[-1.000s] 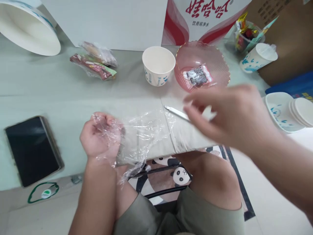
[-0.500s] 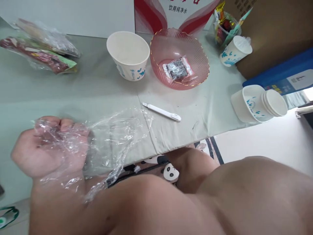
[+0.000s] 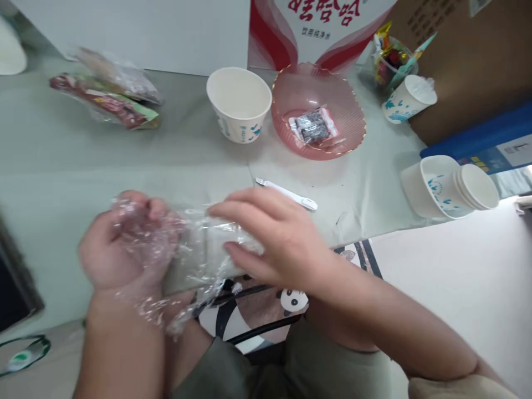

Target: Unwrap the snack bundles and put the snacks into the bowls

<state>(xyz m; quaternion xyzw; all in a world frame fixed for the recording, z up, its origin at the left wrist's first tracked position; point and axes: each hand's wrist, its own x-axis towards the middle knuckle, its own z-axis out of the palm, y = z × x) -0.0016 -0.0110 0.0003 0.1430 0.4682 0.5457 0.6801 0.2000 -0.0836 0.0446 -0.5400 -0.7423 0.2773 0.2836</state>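
My left hand (image 3: 128,244) lies palm up at the table's front edge, its fingers curled in on crumpled clear plastic film (image 3: 193,260). The film drapes over the palm and wrist and spreads to the right. My right hand (image 3: 274,238) is over the film's right end, thumb and fingers apart; whether the fingertips touch the film I cannot tell. Just behind the right hand lies a white utility knife (image 3: 305,201), partly covered by it. A white paper bowl (image 3: 240,105) and a pink glass bowl (image 3: 286,133) holding a small packet (image 3: 315,126) stand farther back.
Snack packages (image 3: 112,102) lie at the back left. On the right are a stack of paper cups (image 3: 477,188) in a white container (image 3: 415,188), a tilted paper cup (image 3: 405,102) and a blue folder (image 3: 469,133). Boxes (image 3: 166,33) line the back. A dark-edged object (image 3: 16,277) sits at left.
My right hand has come in from the right and now hovers over the film's right part. My left hand keeps the film, and the whole view has shifted.
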